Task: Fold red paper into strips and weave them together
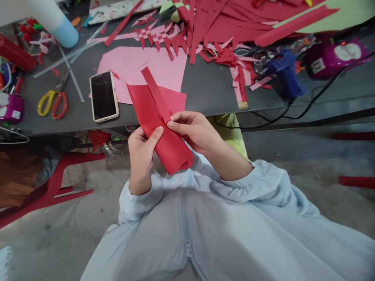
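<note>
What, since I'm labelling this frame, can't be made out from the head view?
Head view, hidden: fingertips of the left hand except the thumb, behind the red paper.
Head view, cut off: left purple box, by the left edge.
Head view, too small: label print, right purple box.

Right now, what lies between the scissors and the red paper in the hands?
In the head view, the phone lies between the scissors and the red paper; part of the pink sheet shows there too.

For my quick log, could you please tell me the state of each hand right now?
Left hand: closed, holding the red paper.
Right hand: closed, pinching the narrow red strip near its lower end.
</note>
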Demonstrator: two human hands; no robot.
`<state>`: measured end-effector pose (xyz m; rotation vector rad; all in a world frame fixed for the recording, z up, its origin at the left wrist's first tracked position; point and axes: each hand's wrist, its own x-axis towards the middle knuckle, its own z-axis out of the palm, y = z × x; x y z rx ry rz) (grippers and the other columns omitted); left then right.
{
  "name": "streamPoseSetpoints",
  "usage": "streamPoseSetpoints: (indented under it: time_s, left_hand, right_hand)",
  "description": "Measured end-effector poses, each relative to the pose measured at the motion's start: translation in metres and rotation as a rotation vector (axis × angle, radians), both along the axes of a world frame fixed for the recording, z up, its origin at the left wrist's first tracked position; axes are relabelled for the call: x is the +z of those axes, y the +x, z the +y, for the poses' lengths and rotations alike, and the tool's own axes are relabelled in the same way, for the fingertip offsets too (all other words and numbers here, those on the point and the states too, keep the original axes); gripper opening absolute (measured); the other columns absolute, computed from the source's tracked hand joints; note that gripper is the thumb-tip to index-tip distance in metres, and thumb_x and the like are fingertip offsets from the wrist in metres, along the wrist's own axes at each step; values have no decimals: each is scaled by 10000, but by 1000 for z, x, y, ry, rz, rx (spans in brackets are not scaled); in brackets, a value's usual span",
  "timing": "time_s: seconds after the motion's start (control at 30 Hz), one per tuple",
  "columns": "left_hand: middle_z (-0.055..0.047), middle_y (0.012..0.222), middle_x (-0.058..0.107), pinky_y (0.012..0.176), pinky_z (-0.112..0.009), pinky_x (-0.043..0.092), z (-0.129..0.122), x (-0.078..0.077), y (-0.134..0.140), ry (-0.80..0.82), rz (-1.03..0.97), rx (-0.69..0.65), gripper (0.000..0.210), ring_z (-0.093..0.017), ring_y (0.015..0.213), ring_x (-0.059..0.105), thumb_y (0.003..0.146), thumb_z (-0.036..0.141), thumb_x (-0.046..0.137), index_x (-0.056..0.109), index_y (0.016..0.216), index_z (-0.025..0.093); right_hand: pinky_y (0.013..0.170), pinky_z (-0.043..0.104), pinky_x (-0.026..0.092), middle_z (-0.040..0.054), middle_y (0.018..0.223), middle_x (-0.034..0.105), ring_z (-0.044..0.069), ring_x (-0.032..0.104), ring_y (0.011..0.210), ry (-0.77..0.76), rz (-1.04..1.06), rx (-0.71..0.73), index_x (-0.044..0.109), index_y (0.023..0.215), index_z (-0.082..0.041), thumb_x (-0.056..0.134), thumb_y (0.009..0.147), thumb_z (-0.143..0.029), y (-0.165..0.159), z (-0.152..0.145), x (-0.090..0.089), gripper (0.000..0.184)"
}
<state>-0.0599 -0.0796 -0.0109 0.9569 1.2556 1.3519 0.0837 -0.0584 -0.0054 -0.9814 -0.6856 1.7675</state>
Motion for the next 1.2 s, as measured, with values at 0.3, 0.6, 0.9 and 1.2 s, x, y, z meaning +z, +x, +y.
streamPoseSetpoints:
  time_s: [0.3,0.6,0.9,1.2]
  left_hand:
    - [0,817,753,680,-271,546,0,0,-2,-2,-2,-12,257,-134,701,670,708,443,868,758,807,234]
    - [1,815,751,687,-247,542,0,-6,-5,-10,19,-8,287,-124,711,667,653,401,900,740,800,213]
    - [9,779,729,705,-258,536,0,-5,-3,-2,1,2,243,-127,703,663,693,393,878,729,780,221]
    - [10,813,743,681,-247,527,1,-4,-5,-12,-34,15,236,-110,696,647,702,397,881,743,801,232]
  right_hand:
    - [611,250,513,-40,611,638,89,574,598,-4,-130,138,688,663,-187,953,474,-368,12,6,5,373]
    - [588,237,490,-58,594,617,66,521,553,-9,-81,82,673,651,-184,941,482,-361,6,4,1,363]
    - [583,222,508,-56,617,645,75,576,570,-122,62,74,652,658,-196,957,457,-384,7,1,3,411]
    - [558,228,487,-47,577,647,70,554,543,-84,-72,127,696,634,-179,966,415,-302,13,6,1,369]
